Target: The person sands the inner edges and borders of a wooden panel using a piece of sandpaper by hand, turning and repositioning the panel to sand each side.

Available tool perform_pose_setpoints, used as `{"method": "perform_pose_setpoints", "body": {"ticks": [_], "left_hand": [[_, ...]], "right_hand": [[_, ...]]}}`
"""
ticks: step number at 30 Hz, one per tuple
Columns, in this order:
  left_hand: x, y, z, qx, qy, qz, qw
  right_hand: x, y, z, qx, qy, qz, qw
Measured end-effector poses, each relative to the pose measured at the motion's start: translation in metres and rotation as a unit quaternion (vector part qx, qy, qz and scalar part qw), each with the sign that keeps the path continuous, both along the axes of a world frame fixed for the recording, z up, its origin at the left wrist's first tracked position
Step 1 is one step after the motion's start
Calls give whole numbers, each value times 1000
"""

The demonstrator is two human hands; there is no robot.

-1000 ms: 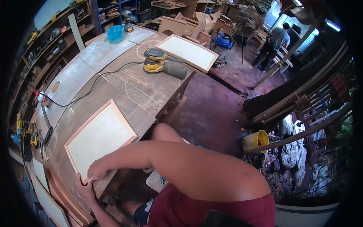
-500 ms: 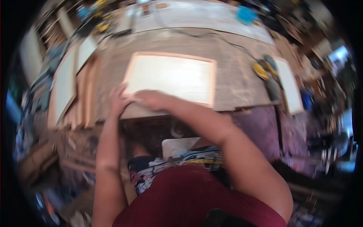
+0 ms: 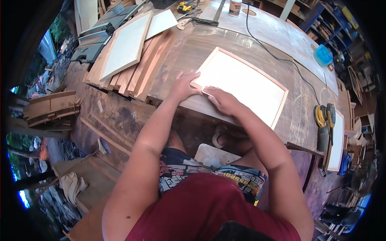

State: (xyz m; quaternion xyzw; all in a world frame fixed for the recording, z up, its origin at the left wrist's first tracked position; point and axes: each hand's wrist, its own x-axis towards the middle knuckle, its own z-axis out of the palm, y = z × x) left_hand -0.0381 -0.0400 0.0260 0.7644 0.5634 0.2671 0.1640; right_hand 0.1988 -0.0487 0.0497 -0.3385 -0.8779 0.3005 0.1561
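A white panel with a light wooden frame [image 3: 245,82] lies on the wooden worktable, its near left corner between my hands. My left hand [image 3: 185,86] grips that corner, fingers along the left side and thumb along the near edge. Close beside it, my right hand [image 3: 224,100] is pressed on the near edge with its fingers together. Something thin and pale shows at the right fingertips; what it is cannot be made out.
At left, another framed panel [image 3: 128,44] and a white board [image 3: 161,23] rest on stacked wood strips [image 3: 146,72]. A yellow-and-black sander [image 3: 321,116] stands at right, its cord [image 3: 277,58] crossing the table. A bottle [image 3: 235,7] and a blue container [image 3: 323,55] sit farther back.
The view has swung left and sharpened, so the panel appears farther right and tilted. My hands are still at the same corner. The right hand was blurred by motion before.
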Motion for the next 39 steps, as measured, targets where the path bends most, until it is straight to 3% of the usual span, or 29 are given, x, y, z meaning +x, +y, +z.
{"method": "perform_pose_setpoints", "body": {"ticks": [5, 7, 13, 21, 28, 35, 39], "left_hand": [[-3, 5, -15, 11, 1, 8, 1000], [-6, 7, -23, 12, -20, 0, 1000], [0, -1, -6, 2, 7, -4, 1000], [-5, 8, -26, 27, -7, -1, 1000], [0, 0, -6, 4, 4, 0, 1000], [-3, 9, -20, 11, 22, 4, 1000], [-4, 8, -20, -1, 4, -3, 1000]], "right_hand": [[-37, 10, -11, 33, 13, -15, 999], [-40, 10, -9, -6, 24, -16, 1000], [18, -12, -5, 15, 3, -14, 1000], [-38, 13, -13, -11, -6, -28, 1000], [32, -20, -5, -26, 14, -44, 999], [-33, 11, -15, 8, 37, -30, 999], [-29, 9, -10, -39, 8, -36, 999]]}}
